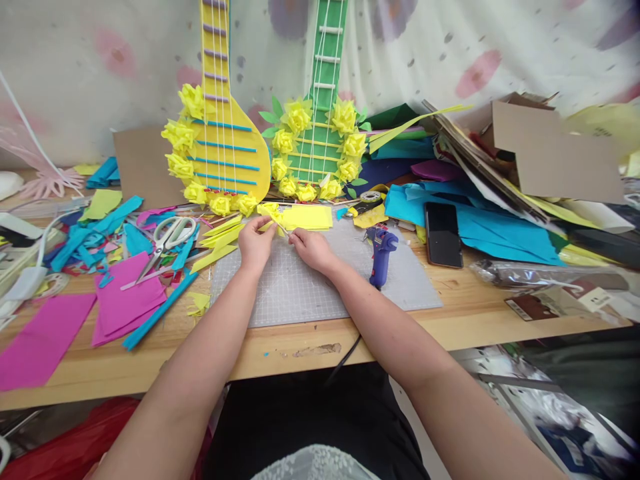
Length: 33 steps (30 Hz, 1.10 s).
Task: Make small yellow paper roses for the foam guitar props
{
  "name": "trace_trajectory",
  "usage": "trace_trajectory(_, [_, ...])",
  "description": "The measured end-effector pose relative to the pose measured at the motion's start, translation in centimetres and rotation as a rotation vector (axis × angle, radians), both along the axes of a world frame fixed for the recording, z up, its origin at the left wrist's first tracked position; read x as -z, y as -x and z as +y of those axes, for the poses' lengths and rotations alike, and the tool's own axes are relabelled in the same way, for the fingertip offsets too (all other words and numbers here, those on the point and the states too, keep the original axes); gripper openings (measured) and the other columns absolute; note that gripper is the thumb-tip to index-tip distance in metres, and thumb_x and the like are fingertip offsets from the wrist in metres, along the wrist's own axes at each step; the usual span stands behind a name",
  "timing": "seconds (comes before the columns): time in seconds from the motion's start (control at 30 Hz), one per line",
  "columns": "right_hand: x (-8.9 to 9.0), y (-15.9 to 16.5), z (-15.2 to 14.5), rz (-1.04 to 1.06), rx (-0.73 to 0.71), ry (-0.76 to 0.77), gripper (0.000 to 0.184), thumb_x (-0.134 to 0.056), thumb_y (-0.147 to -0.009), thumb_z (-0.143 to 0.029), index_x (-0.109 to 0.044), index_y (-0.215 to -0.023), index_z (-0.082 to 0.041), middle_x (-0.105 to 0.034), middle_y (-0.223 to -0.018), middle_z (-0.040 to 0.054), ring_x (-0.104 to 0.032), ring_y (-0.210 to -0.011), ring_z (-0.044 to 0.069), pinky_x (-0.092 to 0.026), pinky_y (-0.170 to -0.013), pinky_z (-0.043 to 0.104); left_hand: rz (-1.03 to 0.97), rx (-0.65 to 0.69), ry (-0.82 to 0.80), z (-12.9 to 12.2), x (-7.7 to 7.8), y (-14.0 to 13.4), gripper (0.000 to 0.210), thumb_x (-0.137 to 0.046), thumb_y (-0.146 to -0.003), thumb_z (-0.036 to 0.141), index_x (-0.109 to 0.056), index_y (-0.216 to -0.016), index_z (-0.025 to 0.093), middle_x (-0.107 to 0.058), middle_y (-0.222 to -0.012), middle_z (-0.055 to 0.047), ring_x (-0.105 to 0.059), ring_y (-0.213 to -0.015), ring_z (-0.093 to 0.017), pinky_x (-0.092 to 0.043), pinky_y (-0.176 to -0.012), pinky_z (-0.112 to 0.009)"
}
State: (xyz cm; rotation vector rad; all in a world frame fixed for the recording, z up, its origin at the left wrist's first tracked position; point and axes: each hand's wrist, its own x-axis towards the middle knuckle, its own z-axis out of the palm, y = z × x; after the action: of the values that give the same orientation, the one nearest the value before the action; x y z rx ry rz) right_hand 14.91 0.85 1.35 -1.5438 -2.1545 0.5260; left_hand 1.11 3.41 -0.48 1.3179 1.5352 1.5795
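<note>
My left hand (256, 241) is closed, its fingertips pinching a crinkled yellow paper flower (271, 211). Close beside it, my right hand (313, 249) is closed on a thin stick (283, 230) that reaches to the flower. Both hands are above the grey cutting mat (300, 293). Just beyond them lies a stack of yellow paper rectangles (307, 217), and folded yellow strips (220, 239) are left of my left hand. A blue glue gun (381, 257) stands on the mat to the right. The fingers partly hide the flower's base.
Behind lean a yellow cardboard guitar (235, 133) and a green one (320, 127), both trimmed with yellow flowers. Scissors (167, 240), pink sheets (127, 300) and blue scraps lie left. A phone (444, 235), blue paper (505, 233) and piled cardboard (555, 147) are right.
</note>
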Motion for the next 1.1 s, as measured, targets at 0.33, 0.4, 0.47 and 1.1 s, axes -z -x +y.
trace_trajectory(0.33, [-0.3, -0.3, -0.1, 0.059, -0.109, 0.041, 0.026, -0.036, -0.088, -0.030, -0.058, -0.087, -0.017, -0.064, -0.068, 0.0006, -0.054, -0.064, 0.011, -0.034, -0.063, 0.021, -0.026, -0.034, 0.034, 0.4, 0.6, 0.6, 0.030, -0.069, -0.057, 0.027, -0.066, -0.085, 0.014, -0.066, -0.084, -0.005, -0.056, -0.062, -0.012, -0.047, -0.065, -0.028])
trace_trajectory(0.4, [-0.1, -0.3, 0.0, 0.085, -0.131, 0.038, 0.024, -0.038, -0.087, -0.029, -0.056, -0.098, -0.017, -0.065, -0.068, -0.0006, -0.055, -0.066, 0.011, -0.034, -0.064, 0.021, -0.030, -0.022, 0.033, 0.5, 0.7, 0.6, 0.030, -0.069, -0.058, 0.028, -0.066, -0.085, 0.015, -0.065, -0.084, -0.005, -0.055, -0.061, -0.012, -0.047, -0.065, -0.028])
trace_trajectory(0.47, [0.1, -0.3, 0.0, 0.087, -0.130, 0.031, 0.027, -0.041, -0.085, -0.029, -0.053, -0.107, -0.017, -0.065, -0.069, -0.0009, -0.056, -0.068, 0.012, -0.035, -0.064, 0.022, -0.033, -0.015, 0.034, 0.3, 0.6, 0.5, 0.030, -0.069, -0.058, 0.027, -0.066, -0.085, 0.015, -0.065, -0.083, -0.005, -0.055, -0.060, -0.011, -0.047, -0.064, -0.029])
trace_trajectory(1.1, [0.3, 0.2, 0.3, 0.027, -0.085, -0.015, 0.029, -0.029, -0.089, -0.025, -0.054, -0.101, -0.016, -0.063, -0.098, 0.0086, -0.057, -0.085, 0.017, -0.039, -0.076, 0.028, -0.323, 0.049, 0.022, -0.2, -0.1, -0.6, 0.024, -0.066, -0.058, 0.014, -0.060, -0.082, 0.014, -0.058, -0.075, -0.001, -0.058, -0.069, -0.014, -0.053, -0.065, -0.034])
